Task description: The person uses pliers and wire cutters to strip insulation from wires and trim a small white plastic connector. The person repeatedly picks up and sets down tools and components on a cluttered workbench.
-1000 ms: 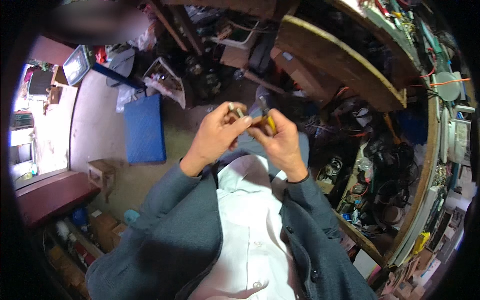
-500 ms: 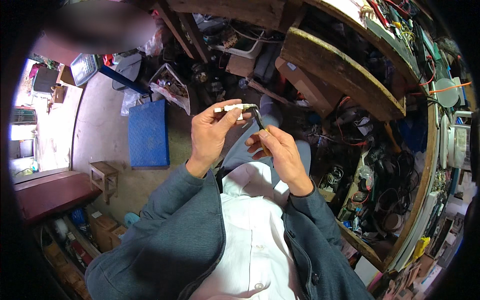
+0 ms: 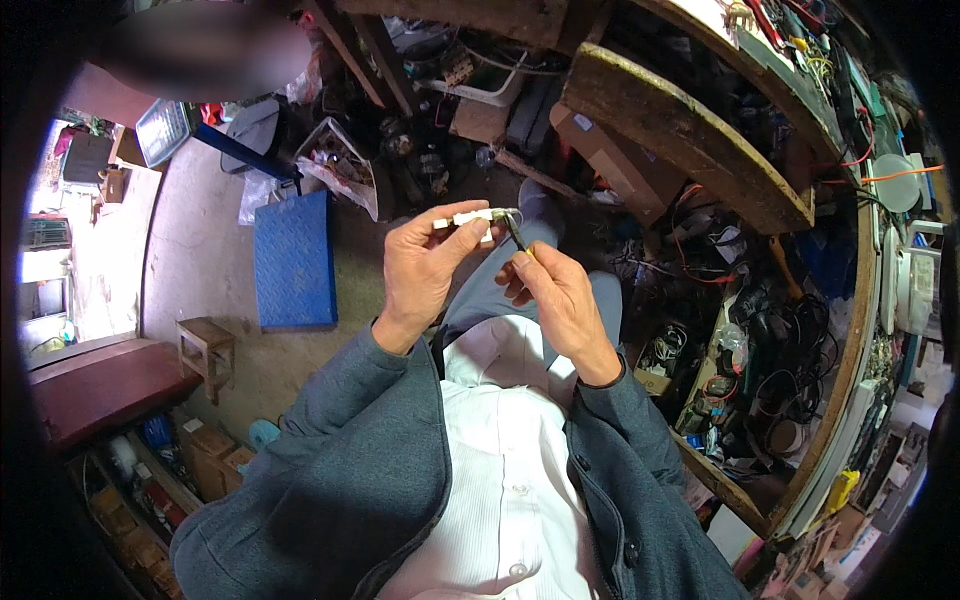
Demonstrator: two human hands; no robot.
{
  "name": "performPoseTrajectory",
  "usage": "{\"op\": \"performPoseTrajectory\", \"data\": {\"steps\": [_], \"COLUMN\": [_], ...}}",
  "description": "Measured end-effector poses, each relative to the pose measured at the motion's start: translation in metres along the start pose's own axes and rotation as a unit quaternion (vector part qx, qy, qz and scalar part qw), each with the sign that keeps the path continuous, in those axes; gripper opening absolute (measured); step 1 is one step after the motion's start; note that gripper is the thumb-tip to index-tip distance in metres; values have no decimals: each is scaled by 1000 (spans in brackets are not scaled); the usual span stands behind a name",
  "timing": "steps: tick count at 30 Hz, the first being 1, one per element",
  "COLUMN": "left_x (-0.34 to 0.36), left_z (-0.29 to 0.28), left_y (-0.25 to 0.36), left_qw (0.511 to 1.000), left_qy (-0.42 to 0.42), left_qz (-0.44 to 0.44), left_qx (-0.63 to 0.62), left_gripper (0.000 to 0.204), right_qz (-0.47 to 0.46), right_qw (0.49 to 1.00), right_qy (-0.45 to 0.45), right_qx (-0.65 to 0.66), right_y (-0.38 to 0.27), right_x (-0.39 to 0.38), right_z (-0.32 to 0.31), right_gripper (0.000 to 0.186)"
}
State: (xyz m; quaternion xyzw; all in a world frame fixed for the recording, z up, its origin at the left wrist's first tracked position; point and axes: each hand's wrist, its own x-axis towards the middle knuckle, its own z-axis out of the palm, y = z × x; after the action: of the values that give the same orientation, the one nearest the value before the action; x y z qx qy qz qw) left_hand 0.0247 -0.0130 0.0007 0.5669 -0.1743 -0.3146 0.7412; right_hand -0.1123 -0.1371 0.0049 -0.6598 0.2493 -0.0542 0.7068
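My left hand [image 3: 420, 275] grips a small white plastic fitting [image 3: 463, 218] with a silvery piece at its right end. My right hand [image 3: 565, 305] is closed on a dark-tipped tool [image 3: 518, 240] with a yellow handle, apparently pliers, angled up to the fitting's right end, where its tip seems to touch. The exact contact is too small to tell. Both hands are held above my lap, close together.
A blue mat or plate [image 3: 292, 260] lies on the floor at left, near a small wooden stool [image 3: 205, 350]. A wooden bench [image 3: 685, 130] and cluttered shelves [image 3: 900, 260] fill the right. Cables [image 3: 790, 400] and boxes crowd the floor below them.
Since a second ago my left hand has turned the white fitting level, and my right hand has lowered, with the tool tip now at the fitting's right end.
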Motion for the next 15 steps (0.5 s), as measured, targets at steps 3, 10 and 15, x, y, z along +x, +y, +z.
{"op": "performPoseTrajectory", "data": {"steps": [3,10,15], "left_x": [0,-2,-4], "left_z": [-3,-5,-4], "left_y": [-3,7,5], "left_qw": [1000,997,998], "left_qy": [-5,-39,-39], "left_qz": [1,12,-4], "left_qx": [11,69,56], "left_gripper": [24,26,26], "right_qz": [-11,-30,-35], "right_qw": [1000,998,997], "right_qy": [16,26,29], "right_qx": [-24,-48,-69], "right_y": [1,-1,2], "right_x": [0,0,1], "right_z": [1,0,-4], "right_gripper": [33,33,33]}}
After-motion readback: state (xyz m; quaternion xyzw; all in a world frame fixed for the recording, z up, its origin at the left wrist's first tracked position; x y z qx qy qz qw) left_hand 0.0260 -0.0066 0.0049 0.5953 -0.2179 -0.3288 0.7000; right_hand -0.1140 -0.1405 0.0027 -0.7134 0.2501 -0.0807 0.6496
